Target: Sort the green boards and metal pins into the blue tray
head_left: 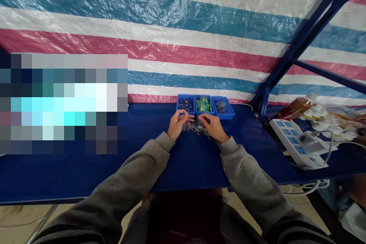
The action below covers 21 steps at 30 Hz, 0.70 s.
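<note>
My left hand is over the front of the left blue bin, thumb and fingertips drawn together. Whatever it pinches is too small to make out. Facing it across a small gap, my right hand is also closed in a pinch, its fingertips partly hiding anything in them. Below and between both hands lies a loose pile of thin metal screw-like pieces mixed with clear bits. Dark metal pieces fill the left bin. Green packets are in the middle bin, and greyish clear pieces in the right bin.
A blue-covered table stretches beneath my arms. To the right are a white power strip with a plugged-in adapter, a bottle lying tilted, and several white plastic parts. A blue metal frame slants at right; pixelation covers the left.
</note>
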Available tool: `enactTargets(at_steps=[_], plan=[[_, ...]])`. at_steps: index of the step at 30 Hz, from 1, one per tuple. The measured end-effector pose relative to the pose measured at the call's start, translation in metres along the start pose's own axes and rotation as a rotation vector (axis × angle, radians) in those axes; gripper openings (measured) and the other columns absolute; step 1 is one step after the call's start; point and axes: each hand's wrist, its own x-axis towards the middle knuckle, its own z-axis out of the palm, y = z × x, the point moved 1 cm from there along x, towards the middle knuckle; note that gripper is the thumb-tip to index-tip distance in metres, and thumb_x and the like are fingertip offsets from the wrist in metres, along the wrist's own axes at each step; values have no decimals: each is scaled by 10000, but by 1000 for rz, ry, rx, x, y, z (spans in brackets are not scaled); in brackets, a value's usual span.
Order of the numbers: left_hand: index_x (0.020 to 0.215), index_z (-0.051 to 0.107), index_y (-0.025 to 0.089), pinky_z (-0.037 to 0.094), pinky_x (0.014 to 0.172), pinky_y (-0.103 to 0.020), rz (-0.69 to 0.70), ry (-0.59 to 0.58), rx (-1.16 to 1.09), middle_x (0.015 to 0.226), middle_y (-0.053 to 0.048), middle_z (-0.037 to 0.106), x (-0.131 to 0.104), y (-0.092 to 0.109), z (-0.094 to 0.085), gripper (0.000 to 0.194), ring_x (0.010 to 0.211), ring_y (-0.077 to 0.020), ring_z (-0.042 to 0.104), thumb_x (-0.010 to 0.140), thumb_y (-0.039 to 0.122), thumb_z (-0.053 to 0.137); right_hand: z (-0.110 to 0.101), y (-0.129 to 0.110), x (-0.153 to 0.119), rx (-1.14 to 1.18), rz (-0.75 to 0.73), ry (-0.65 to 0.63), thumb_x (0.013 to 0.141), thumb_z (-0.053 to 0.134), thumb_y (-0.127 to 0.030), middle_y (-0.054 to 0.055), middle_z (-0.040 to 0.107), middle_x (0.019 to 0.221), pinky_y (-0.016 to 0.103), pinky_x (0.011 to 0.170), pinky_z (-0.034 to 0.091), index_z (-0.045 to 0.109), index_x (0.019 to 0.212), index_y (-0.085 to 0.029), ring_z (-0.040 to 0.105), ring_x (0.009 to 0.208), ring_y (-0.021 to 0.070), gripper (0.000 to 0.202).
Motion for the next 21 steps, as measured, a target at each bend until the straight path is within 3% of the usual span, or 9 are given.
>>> enactTargets(at_steps=[7,12,18,21], plan=[[982,702,178,492,690,-287,245,-42,560,822,-51,664,-3,6,-6,340,690,-160,598,906,451,514,-3,3,0,9,9,123,886,490,-335,36,651,690,274,632,474,656,856,-162,606,601,163,242],[1026,665,164,474,591,-249,200,-64,521,593,5,622,-5,7,-6,337,531,-133,557,875,446,563,-4,3,0,32,-23,137,889,504,-342,38,654,693,266,606,468,657,832,-164,602,608,159,242],[1013,606,161,393,448,-200,113,-13,372,494,52,563,-8,11,-3,336,391,-83,445,825,439,630,5,4,-1,56,-144,-75,836,627,-412,44,675,744,260,582,461,682,856,-174,590,612,148,246],[1017,597,159,370,413,-198,83,-23,294,494,53,562,-8,12,-1,342,356,-71,406,816,433,643,8,3,-2,55,-176,-130,870,584,-429,43,669,738,258,577,449,672,795,-176,572,598,139,279]])
